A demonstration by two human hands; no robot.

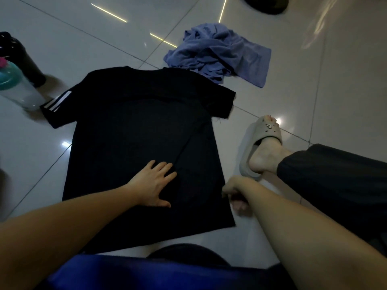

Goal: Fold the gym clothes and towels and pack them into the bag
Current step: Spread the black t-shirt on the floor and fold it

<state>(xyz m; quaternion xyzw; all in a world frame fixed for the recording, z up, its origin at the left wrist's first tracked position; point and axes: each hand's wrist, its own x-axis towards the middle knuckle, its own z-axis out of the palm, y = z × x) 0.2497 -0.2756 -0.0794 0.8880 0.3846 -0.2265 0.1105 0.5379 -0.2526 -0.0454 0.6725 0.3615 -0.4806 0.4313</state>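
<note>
A black T-shirt (136,130) with white stripes on its left sleeve lies spread flat on the tiled floor. My left hand (154,183) rests on its lower part, palm down with fingers spread. At the shirt's right side edge, my right hand (232,190) has its fingers curled and appears to pinch the hem. A crumpled pile of lavender-blue towels and clothes (217,54) sits on the floor beyond the shirt's collar. No bag is clearly visible.
Two bottles stand at the left: a dark one (23,59) and a clear one with a teal lid (16,86). My foot in a grey slide sandal (259,143) lies right of the shirt. A dark object (266,4) sits at the top edge.
</note>
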